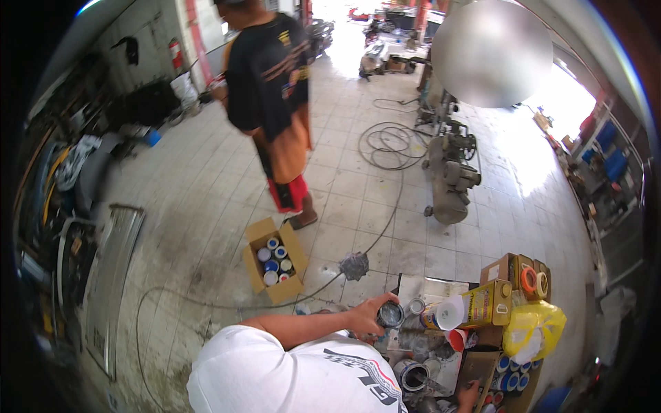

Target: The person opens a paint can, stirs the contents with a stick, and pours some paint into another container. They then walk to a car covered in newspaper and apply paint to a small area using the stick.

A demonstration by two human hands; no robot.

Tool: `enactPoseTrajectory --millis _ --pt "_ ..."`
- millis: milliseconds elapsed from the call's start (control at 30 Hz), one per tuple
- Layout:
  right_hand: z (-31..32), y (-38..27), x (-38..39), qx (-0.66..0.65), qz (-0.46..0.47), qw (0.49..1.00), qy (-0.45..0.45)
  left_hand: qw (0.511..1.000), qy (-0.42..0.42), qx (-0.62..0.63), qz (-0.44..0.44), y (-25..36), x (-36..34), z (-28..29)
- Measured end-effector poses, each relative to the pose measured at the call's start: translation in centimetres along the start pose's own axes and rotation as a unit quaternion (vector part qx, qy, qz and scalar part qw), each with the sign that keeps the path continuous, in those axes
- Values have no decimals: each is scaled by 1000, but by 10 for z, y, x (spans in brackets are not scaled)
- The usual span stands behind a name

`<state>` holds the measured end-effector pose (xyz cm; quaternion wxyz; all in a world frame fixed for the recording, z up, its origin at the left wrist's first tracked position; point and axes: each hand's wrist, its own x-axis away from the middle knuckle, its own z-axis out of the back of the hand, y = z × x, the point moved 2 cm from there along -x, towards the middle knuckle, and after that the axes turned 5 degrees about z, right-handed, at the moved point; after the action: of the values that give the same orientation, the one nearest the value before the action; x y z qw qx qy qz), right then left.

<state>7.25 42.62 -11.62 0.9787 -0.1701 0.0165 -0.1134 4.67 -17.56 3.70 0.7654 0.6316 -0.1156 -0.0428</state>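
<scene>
Left hand (368, 316): fingers curled round one small round can (390, 314), thumb on its near side, gripping it from the side. The can sits upright in the grip, just above the near-left edge of the cluttered desk (441, 286), its dark top facing us.

Right hand (468, 396): only partly in view at the low edge of the picture, beside a cardboard tray. We cannot tell whether its fingers are spread or closed.

Count on the desk:
- one open tin (412, 375) with a bright rim, nearer to us than the held can;
- one yellow rectangular tin (485, 303), lying to the right of the can;
- one white paper cone (451, 311) touching the yellow tin's left end;
- one yellow plastic bag (533, 327), right of the tin;
- two rolls of tape (528, 279) on a brown box behind the bag;
- several blue-topped tins (509, 378) in the tray; exact number unclear.

Count on the floor:
- one open cardboard box (275, 270), well left of the desk, holding about six round-lidded cans;
- one coiled hose (389, 144);
- one grey machine (451, 179) beside the coil.

One other person (275, 103) stands behind the box, in a black shirt and red shorts.
</scene>
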Motion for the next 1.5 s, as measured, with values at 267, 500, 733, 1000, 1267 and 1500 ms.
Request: enactPoseTrajectory --millis 267,500,733,1000,1267,1500 --pt "107 36 57 108 134 978 121 984 -47 168 30 -3 -66 -11" --pt "233 -148 87 33 57 961 268 987 -110 99 -54 46 -86 -10" --pt "241 -271 75 4 162 950 267 970 -199 29 -137 85 -95 -17" --pt "220 -401 63 -17 162 968 190 937 -272 -37 -217 127 -102 -23" --pt "211 -424 54 55 197 962 179 900 -311 -77 -295 113 -111 -17" --pt "203 -441 41 99 238 956 138 907 -322 -52 -268 98 -112 -3"
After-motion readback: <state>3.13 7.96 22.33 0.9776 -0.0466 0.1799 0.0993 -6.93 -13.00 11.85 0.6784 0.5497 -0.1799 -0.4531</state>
